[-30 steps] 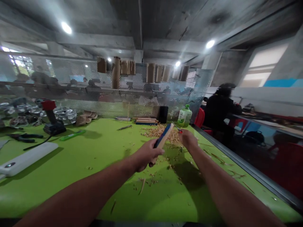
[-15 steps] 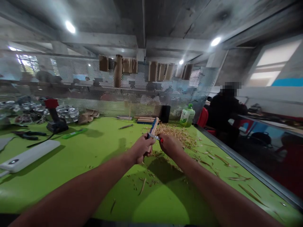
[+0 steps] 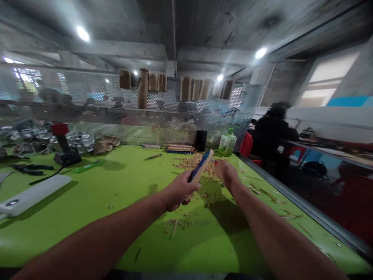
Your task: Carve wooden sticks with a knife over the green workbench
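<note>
My left hand (image 3: 181, 190) is closed around the lower end of a wooden stick (image 3: 203, 166). One face of the stick is blue and the other is pale bare wood; it tilts up and to the right. My right hand (image 3: 226, 173) is closed on a knife (image 3: 215, 162), of which a bit of red handle and a short piece of blade show by the stick's upper end. Whether the blade touches the wood I cannot tell. Beyond both hands lies a heap of wood shavings (image 3: 190, 161).
On the green table (image 3: 116, 229) stand a cordless drill (image 3: 62, 144), pliers (image 3: 32, 168), a white bar-shaped device (image 3: 37, 194), a green bottle (image 3: 227, 142) and stacked blue-and-wood sticks (image 3: 180, 149). A perforated metal screen (image 3: 128, 128) closes the back. A person (image 3: 272, 128) sits at the right.
The knife has moved up and right along the stick, from near my left hand to its upper end. The stick has swung farther right, and my hands are wider apart.
</note>
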The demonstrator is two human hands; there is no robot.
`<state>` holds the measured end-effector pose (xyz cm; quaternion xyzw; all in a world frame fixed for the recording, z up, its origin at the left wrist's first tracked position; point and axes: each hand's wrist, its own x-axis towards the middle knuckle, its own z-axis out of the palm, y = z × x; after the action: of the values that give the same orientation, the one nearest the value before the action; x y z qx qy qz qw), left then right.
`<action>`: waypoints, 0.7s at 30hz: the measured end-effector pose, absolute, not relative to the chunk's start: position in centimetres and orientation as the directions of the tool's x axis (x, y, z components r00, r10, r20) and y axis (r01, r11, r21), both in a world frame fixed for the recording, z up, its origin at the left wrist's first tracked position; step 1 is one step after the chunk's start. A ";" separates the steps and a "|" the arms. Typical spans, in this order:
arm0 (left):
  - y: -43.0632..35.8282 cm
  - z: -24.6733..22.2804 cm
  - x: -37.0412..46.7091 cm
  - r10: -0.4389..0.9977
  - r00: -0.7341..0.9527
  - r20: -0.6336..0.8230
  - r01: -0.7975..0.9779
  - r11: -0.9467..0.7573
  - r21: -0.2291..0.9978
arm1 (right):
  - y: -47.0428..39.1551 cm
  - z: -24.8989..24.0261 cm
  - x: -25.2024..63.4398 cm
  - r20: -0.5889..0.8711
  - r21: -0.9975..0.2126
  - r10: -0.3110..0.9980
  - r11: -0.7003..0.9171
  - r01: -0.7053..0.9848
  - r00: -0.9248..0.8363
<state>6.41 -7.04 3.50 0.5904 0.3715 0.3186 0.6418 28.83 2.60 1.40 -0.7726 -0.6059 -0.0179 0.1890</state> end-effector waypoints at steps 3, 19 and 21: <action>-6.9 3.6 6.3 0.856 0.511 -0.077 0.001 0.089 0.996 | 2.8 1.5 29.9 0.247 -0.309 0.916 -0.235 0.922 0.316; -4.4 2.0 6.5 0.957 0.286 -0.051 0.160 0.005 0.987 | -0.7 1.3 23.4 0.353 -0.025 0.934 0.072 0.997 -0.058; -4.5 2.1 6.6 0.953 0.301 -0.046 0.156 -0.001 0.988 | -0.4 1.3 23.7 0.345 -0.020 0.938 0.040 0.999 -0.030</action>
<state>6.60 -4.52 2.08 0.6023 0.4600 0.3713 0.5364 23.71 -0.39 1.31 -0.6834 -0.7086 -0.1146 0.1333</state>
